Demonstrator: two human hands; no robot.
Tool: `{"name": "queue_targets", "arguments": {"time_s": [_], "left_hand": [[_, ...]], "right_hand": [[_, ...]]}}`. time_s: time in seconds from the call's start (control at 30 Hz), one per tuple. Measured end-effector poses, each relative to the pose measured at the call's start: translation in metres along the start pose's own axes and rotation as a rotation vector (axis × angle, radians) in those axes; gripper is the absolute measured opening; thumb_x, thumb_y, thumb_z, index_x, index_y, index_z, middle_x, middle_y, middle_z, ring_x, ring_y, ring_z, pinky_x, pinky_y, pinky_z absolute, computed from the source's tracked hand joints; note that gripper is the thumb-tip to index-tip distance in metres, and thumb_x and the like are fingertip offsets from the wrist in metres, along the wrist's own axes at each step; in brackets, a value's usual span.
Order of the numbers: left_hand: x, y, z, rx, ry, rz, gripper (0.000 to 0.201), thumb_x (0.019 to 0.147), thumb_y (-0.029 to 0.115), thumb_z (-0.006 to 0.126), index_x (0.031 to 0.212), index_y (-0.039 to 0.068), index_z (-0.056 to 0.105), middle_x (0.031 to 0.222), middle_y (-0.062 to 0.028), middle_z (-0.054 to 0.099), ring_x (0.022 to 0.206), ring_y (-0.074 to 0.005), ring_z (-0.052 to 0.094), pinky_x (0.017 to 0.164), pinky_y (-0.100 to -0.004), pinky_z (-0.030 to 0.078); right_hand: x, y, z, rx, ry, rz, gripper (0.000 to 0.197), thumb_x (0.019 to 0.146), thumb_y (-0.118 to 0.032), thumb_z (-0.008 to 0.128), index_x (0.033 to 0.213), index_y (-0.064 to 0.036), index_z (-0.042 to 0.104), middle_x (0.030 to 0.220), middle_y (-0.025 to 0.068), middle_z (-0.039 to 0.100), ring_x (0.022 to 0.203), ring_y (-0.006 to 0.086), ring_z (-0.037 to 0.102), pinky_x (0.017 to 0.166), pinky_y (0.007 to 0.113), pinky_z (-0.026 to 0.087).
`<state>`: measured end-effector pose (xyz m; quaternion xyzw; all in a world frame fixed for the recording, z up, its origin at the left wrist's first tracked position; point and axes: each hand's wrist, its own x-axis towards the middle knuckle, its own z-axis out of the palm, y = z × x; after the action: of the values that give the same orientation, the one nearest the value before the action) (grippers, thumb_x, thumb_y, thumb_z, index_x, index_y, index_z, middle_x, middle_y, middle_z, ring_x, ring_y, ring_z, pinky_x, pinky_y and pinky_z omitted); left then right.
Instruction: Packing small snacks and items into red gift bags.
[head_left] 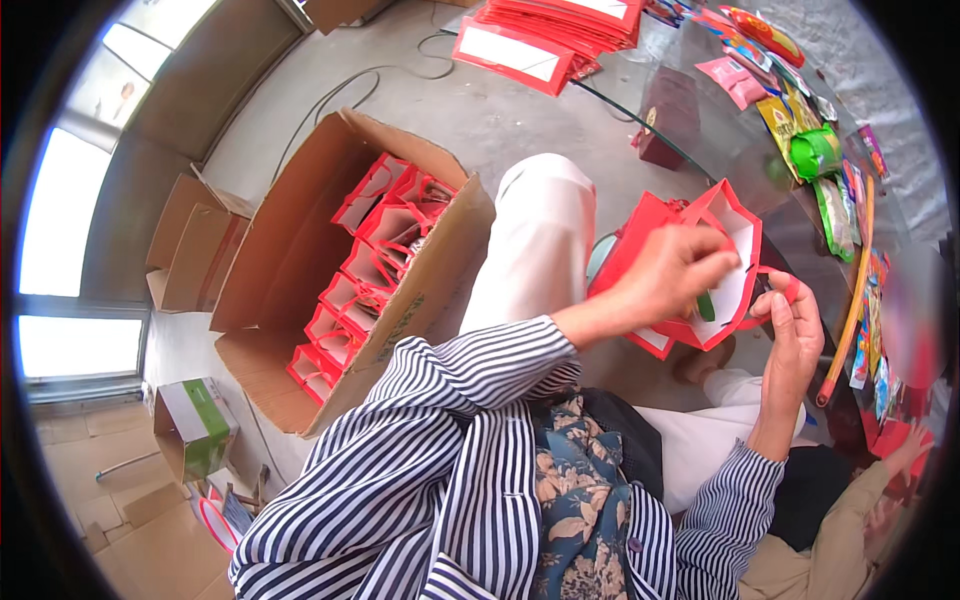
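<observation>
A red paper gift bag (655, 225) with a white inside stands open in front of me, above my lap. My left hand (675, 275) reaches over its opening with curled, closed fingers; what they hold, if anything, I cannot make out. Below those fingers a small green item (706, 306) shows inside the bag. On the bag's right side my right hand (792, 335) pinches its red ribbon handle (768, 272) between thumb and fingers.
Left of my knee, a large open cardboard box (440, 270) holds several red bags (365, 265). Flat red bags (555, 40) are stacked at the far edge. Colourful snack packets (815, 150) and an orange stick (850, 300) lie on the glass table. Another person's hand (908, 455) shows at lower right.
</observation>
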<state>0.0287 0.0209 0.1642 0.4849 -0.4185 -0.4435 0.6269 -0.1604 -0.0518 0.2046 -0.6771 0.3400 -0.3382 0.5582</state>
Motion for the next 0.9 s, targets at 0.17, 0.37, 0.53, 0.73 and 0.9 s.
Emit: {"name": "queue_targets", "arguments": {"time_s": [0.17, 0.37, 0.53, 0.73, 0.9], "left_hand": [[-0.002, -0.005, 0.029, 0.051, -0.066, 0.199, 0.040, 0.099, 0.036, 0.052, 0.108, -0.002, 0.065, 0.091, -0.0070, 0.064, 0.077, -0.0108, 0.059, 0.062, -0.0273, 0.049], [0.012, 0.006, 0.019, -0.301, -0.254, -0.376, 0.054, 0.100, 0.051, 0.044, 0.113, 0.002, 0.064, 0.104, -0.0058, 0.066, 0.087, -0.0147, 0.064, 0.063, -0.0272, 0.051], [0.023, 0.025, 0.027, -0.468, -0.180, -0.430, 0.045, 0.102, 0.037, 0.045, 0.116, -0.002, 0.060, 0.106, -0.0120, 0.066, 0.094, -0.0210, 0.065, 0.078, -0.0356, 0.056], [0.036, 0.041, 0.015, -0.394, -0.144, -0.234, 0.037, 0.101, 0.029, 0.047, 0.113, -0.003, 0.060, 0.092, -0.0093, 0.068, 0.089, -0.0193, 0.064, 0.090, -0.0345, 0.049], [0.038, 0.086, -0.007, -0.445, -0.221, -0.065, 0.037, 0.101, 0.028, 0.047, 0.112, -0.006, 0.058, 0.088, -0.0083, 0.067, 0.084, -0.0186, 0.065, 0.085, -0.0322, 0.050]], "right_hand": [[-0.009, -0.014, 0.025, -0.786, 0.051, -0.434, 0.022, 0.088, 0.004, 0.058, 0.110, 0.0026, 0.062, 0.099, 0.0124, 0.063, 0.088, 0.0241, 0.062, 0.080, 0.036, 0.050], [-0.010, -0.018, 0.030, -1.010, -0.019, -0.663, 0.021, 0.077, 0.001, 0.066, 0.098, 0.0004, 0.062, 0.086, 0.0133, 0.059, 0.079, 0.0296, 0.058, 0.071, 0.042, 0.046], [-0.019, 0.000, 0.024, -0.974, -0.026, -0.653, 0.028, 0.078, -0.003, 0.068, 0.106, 0.0001, 0.065, 0.094, 0.0119, 0.062, 0.083, 0.0284, 0.061, 0.073, 0.041, 0.048], [-0.026, 0.023, -0.002, -0.705, 0.231, -0.586, 0.029, 0.085, 0.000, 0.064, 0.115, -0.0010, 0.065, 0.113, 0.0141, 0.064, 0.098, 0.0297, 0.065, 0.081, 0.036, 0.054], [-0.032, 0.065, -0.017, -0.459, 0.295, -0.353, 0.025, 0.089, 0.005, 0.058, 0.113, 0.0003, 0.064, 0.112, 0.0138, 0.064, 0.094, 0.0226, 0.066, 0.078, 0.032, 0.054]]}}
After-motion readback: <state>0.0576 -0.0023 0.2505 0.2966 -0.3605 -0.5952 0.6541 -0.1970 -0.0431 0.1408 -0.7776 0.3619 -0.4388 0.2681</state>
